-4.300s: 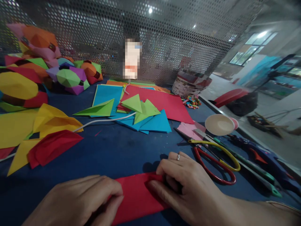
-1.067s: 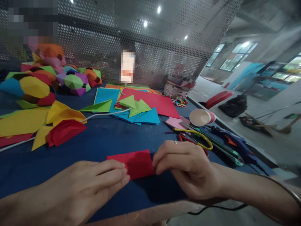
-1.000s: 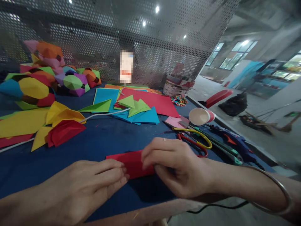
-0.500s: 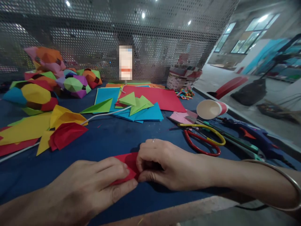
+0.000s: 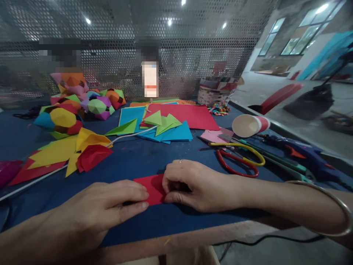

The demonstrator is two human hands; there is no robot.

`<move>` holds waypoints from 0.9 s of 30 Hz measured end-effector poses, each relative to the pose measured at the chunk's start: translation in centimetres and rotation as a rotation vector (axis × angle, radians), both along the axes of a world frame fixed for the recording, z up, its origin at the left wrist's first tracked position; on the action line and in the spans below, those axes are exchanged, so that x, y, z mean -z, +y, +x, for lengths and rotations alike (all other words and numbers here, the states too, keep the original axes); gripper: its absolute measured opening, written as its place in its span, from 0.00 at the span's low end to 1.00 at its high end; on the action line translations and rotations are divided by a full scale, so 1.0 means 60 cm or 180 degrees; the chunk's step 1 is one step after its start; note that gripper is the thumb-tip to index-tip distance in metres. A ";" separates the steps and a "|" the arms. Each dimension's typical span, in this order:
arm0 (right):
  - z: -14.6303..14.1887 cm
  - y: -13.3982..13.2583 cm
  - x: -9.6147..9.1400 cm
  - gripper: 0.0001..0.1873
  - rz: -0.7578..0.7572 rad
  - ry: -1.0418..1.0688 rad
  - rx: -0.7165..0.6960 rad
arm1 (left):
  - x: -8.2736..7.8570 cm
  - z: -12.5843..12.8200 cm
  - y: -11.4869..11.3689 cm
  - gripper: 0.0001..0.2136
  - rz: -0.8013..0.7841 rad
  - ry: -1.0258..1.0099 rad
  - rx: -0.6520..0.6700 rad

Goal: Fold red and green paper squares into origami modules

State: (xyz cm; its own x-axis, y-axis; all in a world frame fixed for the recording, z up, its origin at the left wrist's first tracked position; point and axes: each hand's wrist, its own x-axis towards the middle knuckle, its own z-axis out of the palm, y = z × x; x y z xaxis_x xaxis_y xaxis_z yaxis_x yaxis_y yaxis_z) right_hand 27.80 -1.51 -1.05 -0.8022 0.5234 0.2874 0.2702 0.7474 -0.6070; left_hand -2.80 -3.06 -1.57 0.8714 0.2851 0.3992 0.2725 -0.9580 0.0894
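Note:
A small folded piece of red paper (image 5: 153, 189) lies on the blue table top between my hands. My left hand (image 5: 103, 208) holds its left part, fingers lying on top and thumb along the near edge. Curled over the right end is my right hand (image 5: 200, 184), its thumb and fingertips closed on the paper; that end is hidden under the fingers. Beyond my right hand lie scissors (image 5: 257, 156) with one yellow and one red handle loop. Folded red paper (image 5: 95, 156) and yellow paper (image 5: 89, 139) pieces lie past my left hand.
Red sheets (image 5: 187, 116), blue sheets (image 5: 176, 133) and green folded pieces (image 5: 168, 123) are stacked further back. Paper balls (image 5: 63, 119) stand at the back left. At right lie a paper cup (image 5: 245, 126) and a glue gun (image 5: 300, 151). A white cord (image 5: 129, 136) crosses the table.
The left thumb has shifted from the paper's near right corner to its left part, and the near edge now lies straight. The right hand still holds its end. The view has shifted slightly.

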 end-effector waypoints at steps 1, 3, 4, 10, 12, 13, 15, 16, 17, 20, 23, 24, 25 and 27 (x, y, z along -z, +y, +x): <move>0.000 0.000 0.000 0.09 0.0001 -0.0003 -0.0001 | 0.000 -0.007 -0.004 0.27 0.0040 0.0040 -0.0025; 0.000 0.001 0.000 0.09 -0.0019 -0.0021 -0.0004 | -0.002 -0.019 -0.011 0.28 0.0179 0.0189 -0.0059; 0.001 0.000 0.000 0.09 -0.0037 -0.0041 -0.0004 | -0.003 -0.025 -0.015 0.28 0.0262 0.0282 -0.0113; 0.001 -0.001 -0.003 0.09 -0.0104 -0.0206 0.0070 | -0.002 -0.052 -0.035 0.27 0.0744 0.0495 -0.0288; 0.001 -0.001 -0.004 0.09 -0.0118 -0.0251 0.0091 | 0.002 -0.058 -0.039 0.28 0.0662 0.0483 -0.0399; 0.001 -0.001 -0.004 0.09 -0.0127 -0.0254 0.0097 | 0.003 -0.059 -0.040 0.29 0.0569 0.0456 -0.0435; 0.002 0.000 -0.004 0.09 -0.0150 -0.0217 0.0067 | 0.001 -0.058 -0.039 0.29 0.0385 0.0392 -0.0443; 0.003 0.001 -0.004 0.09 -0.0169 -0.0188 0.0024 | -0.003 -0.056 -0.037 0.28 0.0348 0.0385 -0.0397; 0.004 0.002 -0.004 0.09 -0.0187 -0.0163 -0.0026 | -0.008 -0.053 -0.034 0.26 0.0351 0.0392 -0.0321; 0.008 0.007 -0.004 0.08 -0.0202 -0.0114 -0.0166 | -0.027 -0.036 -0.024 0.22 0.0362 0.0402 -0.0122; 0.010 0.011 -0.003 0.09 -0.0168 -0.0080 -0.0229 | -0.046 -0.007 -0.014 0.24 0.0229 0.0426 -0.0015; 0.010 0.012 -0.003 0.09 -0.0160 -0.0071 -0.0244 | -0.051 0.005 -0.012 0.25 0.0238 0.0453 0.0009; 0.011 0.012 -0.002 0.10 -0.0151 -0.0066 -0.0256 | -0.055 0.016 -0.010 0.27 0.0267 0.0482 0.0046; 0.011 0.013 -0.001 0.11 -0.0135 -0.0067 -0.0264 | -0.060 0.037 -0.007 0.28 0.0268 0.0542 0.0147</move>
